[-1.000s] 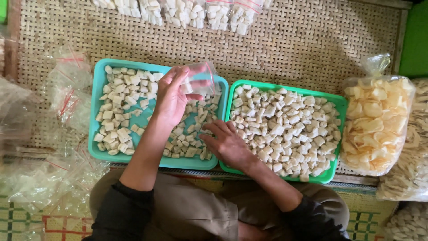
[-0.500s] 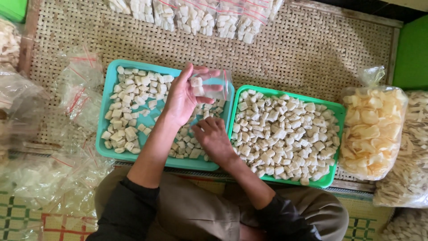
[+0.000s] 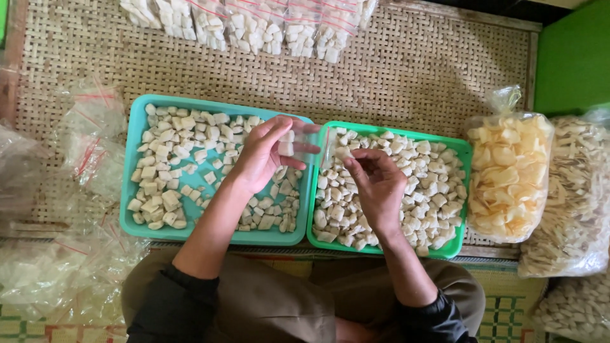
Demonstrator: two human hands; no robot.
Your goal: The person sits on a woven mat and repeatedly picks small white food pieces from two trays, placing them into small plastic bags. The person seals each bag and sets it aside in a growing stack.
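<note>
Two trays [image 3: 140, 121], two hands [image 3: 264, 155], one bag [image 3: 314, 143]

Two trays sat side by side on the woven mat [image 3: 432, 70], the left tray [image 3: 130, 190] touching the right tray [image 3: 460, 209], and each held loose cracker pieces [image 3: 171, 159]. The left hand [image 3: 264, 155] hung over the left tray and the right hand [image 3: 378, 181] over the right, with a small bag [image 3: 298, 140] between them above the seam. A row of filled packets [image 3: 254, 25] lay behind the trays, empty bags [image 3: 95, 133] to their left, and a large bag of chips [image 3: 508, 171] to their right.
</note>
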